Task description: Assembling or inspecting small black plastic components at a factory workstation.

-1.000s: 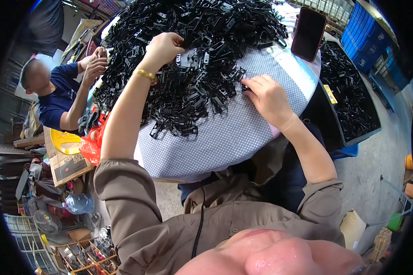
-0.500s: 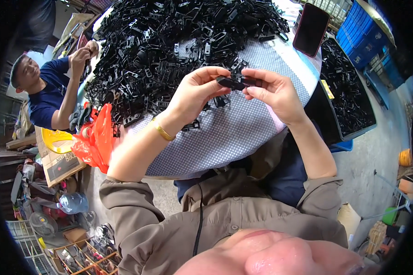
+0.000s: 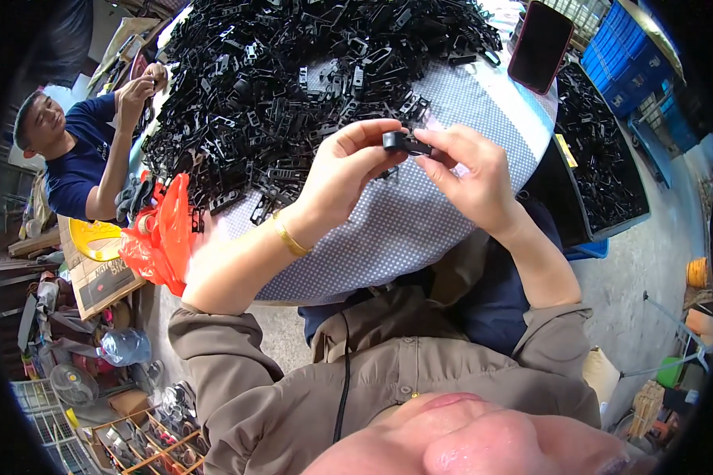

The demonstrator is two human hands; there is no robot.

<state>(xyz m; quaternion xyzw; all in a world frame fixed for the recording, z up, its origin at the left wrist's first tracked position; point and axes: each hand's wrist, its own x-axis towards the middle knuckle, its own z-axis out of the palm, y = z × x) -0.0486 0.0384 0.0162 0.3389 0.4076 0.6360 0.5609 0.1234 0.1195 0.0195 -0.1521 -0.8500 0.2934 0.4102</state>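
Observation:
Between my two hands, above the near part of the round table, is a small black plastic part (image 3: 396,142). My left hand (image 3: 345,166) pinches its left end between thumb and fingers. The fingers and thumb of my right hand (image 3: 471,170) close on its right end. My fingertips cover much of the part, so its full shape is hidden. Just beyond my hands spreads a big heap of similar black parts (image 3: 253,103), some of them slotted clips or frames, lying on a dotted grey-white tablecloth (image 3: 372,249).
A dark-screened phone (image 3: 540,47) stands at the table's right edge. Beside it sits a black crate (image 3: 602,233) full of black parts, with blue crates (image 3: 622,59) behind. At left are a red plastic bag (image 3: 170,237) and a co-worker (image 3: 83,170) handling something small.
The black part has turned in my fingers, its thicker end now showing at the left. My right hand has rolled over it and its wrist has shifted slightly.

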